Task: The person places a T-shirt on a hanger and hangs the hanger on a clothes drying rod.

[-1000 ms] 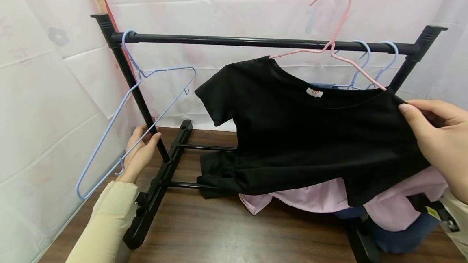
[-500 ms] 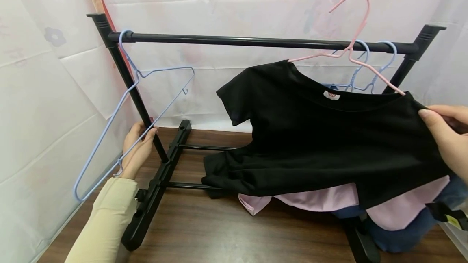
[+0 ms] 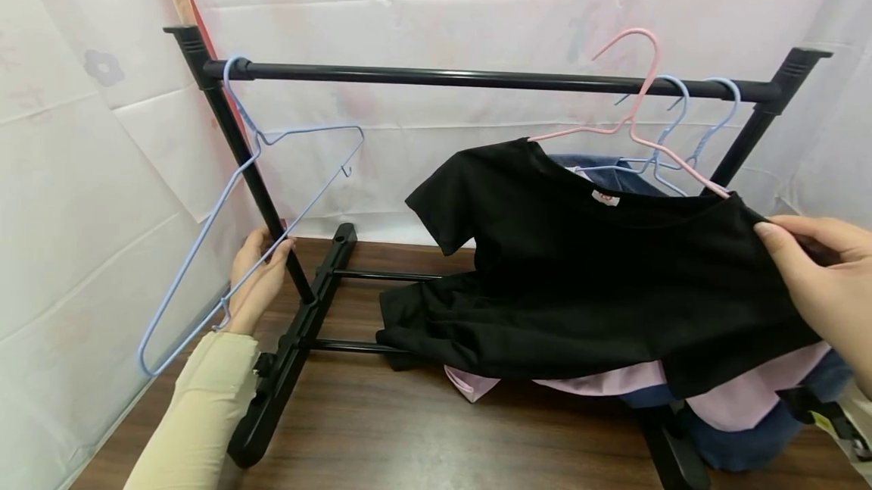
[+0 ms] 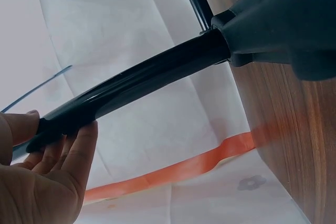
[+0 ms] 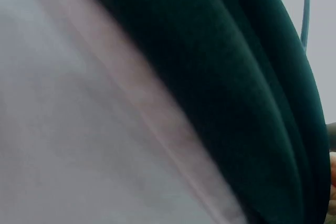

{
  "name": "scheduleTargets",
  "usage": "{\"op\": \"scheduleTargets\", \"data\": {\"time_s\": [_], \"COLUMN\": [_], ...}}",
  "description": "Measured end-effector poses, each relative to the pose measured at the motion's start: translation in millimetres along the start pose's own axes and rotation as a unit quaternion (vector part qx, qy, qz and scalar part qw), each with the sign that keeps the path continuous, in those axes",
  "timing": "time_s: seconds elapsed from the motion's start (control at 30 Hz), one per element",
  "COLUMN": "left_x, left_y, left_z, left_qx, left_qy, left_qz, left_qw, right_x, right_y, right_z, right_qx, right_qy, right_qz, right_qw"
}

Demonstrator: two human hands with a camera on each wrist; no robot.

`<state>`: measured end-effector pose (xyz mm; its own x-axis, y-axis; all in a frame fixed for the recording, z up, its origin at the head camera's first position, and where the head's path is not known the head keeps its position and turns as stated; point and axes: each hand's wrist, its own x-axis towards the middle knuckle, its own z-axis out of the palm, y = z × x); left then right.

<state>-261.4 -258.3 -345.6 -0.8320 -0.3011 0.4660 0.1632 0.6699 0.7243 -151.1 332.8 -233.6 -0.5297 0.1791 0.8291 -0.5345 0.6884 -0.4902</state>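
Observation:
My left hand grips the black post of a clothes rack, low down; in the left wrist view, thumb and fingers curl round that post. With my right hand I pinch a black T-shirt near its shoulder. A pink hanger sits inside the shirt's neck, its hook standing up in front of the rack's top rail. The shirt's lower part droops over the base bars. Dark fabric of the shirt fills much of the right wrist view, hiding the fingers.
A bare blue hanger hangs at the rail's left end. Two more blue hangers hang at the right, with denim behind the shirt. A pink garment hangs below it. White sheets enclose the rack.
My right hand moved right, then back left and lower, carrying the T-shirt and pink hanger. The hanger's hook has dropped closer to the rail. My left hand stays on the post.

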Motion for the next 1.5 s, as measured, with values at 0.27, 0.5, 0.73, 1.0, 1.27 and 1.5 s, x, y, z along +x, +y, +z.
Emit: {"op": "scheduleTargets", "data": {"time_s": [0.27, 0.5, 0.73, 1.0, 1.27, 1.5], "left_x": [-1.1, -0.5, -2.8, -4.9, -6.7, -7.6], "left_y": [-0.6, -0.3, 1.1, 1.8, -0.2, -0.1], "left_z": [0.6, 0.1, 1.7, 1.6, 0.9, -1.1], "left_qx": [-0.008, -0.005, -0.014, -0.015, -0.017, -0.018], "left_qy": [-0.003, -0.009, 0.0, -0.016, -0.025, -0.033], "left_qz": [-0.006, 0.002, -0.011, -0.006, 0.005, 0.006], "left_qw": [0.9999, 0.9999, 0.9998, 0.9998, 0.9995, 0.9993], "right_x": [-15, -24, -27, -30, -32, -31], "right_y": [-2, -2, -2, -4, -10, -20], "right_z": [3, 5, 6, 6, 5, 3], "right_qx": [-0.065, -0.104, -0.123, -0.124, -0.091, -0.101], "right_qy": [-0.01, -0.021, -0.018, -0.013, 0.01, 0.021], "right_qz": [0.016, 0.004, 0.028, 0.041, 0.023, 0.013], "right_qw": [0.998, 0.994, 0.992, 0.991, 0.996, 0.995]}}
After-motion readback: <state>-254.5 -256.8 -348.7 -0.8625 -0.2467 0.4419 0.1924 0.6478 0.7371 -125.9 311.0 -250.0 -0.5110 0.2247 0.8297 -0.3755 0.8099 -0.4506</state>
